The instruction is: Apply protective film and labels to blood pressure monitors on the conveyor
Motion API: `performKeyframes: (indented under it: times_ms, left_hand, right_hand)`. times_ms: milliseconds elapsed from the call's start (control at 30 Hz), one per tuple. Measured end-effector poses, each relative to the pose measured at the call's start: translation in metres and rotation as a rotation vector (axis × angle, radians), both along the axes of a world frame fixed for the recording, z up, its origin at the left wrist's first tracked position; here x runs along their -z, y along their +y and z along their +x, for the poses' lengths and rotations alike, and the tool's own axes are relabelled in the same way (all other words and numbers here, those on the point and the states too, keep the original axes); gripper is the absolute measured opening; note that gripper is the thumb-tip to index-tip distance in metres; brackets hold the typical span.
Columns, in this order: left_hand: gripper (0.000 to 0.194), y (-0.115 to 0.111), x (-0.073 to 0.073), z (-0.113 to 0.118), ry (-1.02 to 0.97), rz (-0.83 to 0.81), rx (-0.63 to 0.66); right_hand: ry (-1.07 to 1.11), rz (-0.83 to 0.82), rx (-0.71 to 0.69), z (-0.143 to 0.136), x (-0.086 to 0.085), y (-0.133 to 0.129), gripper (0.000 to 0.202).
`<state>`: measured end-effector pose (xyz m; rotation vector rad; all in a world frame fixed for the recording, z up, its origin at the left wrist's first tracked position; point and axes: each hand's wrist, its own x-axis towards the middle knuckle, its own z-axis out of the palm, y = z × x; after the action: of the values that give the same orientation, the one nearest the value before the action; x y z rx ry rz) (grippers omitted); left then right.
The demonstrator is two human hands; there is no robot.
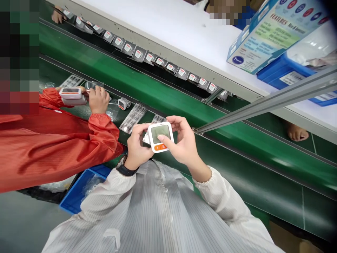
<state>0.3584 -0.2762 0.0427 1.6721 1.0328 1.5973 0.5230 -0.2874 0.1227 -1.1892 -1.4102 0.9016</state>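
Between my hands is a white wrist blood pressure monitor [156, 132] with a greyish screen and orange buttons, its screen facing up towards me. My left hand [138, 143] grips its left side, a black watch-like band on the wrist. From the right, my right hand [186, 143] holds the monitor too, its thumb lying across the screen. No digits show on the screen. Just beyond my left hand lies a printed label sheet [133, 117]; a second label sheet [158, 118] is partly hidden behind the monitor. Another small monitor [123, 103] rests on the bench beside the sheets.
At left, a co-worker in a red sleeve [102, 131] holds a similar monitor [70, 92]. A green conveyor belt [168, 92] runs diagonally beyond my hands. Several printed cards [139, 53] line the shelf's edge. A metal strut [263, 105] crosses at right. A blue bin [72, 196] stands low left.
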Motion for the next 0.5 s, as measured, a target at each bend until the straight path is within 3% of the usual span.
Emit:
performKeyframes:
  times_ms: [133, 200, 333, 500]
  left_hand:
    - [0.077, -0.001, 0.001, -0.003, 0.049, -0.018, -0.040]
    - [0.073, -0.001, 0.002, -0.004, 0.096, -0.048, -0.059]
    - [0.065, 0.003, 0.011, -0.007, 0.184, -0.075, -0.110]
    - [0.064, 0.027, 0.032, -0.009, 0.121, -0.119, -0.201]
  right_hand:
    - [0.160, -0.093, -0.005, -0.002, 0.006, 0.006, 0.025]
    - [0.156, -0.133, -0.011, -0.003, 0.008, 0.011, 0.030]
    - [-0.126, -0.075, -0.031, -0.012, 0.017, 0.027, 0.055]
    - [-0.042, -0.171, 0.000, -0.027, 0.034, 0.064, 0.030]
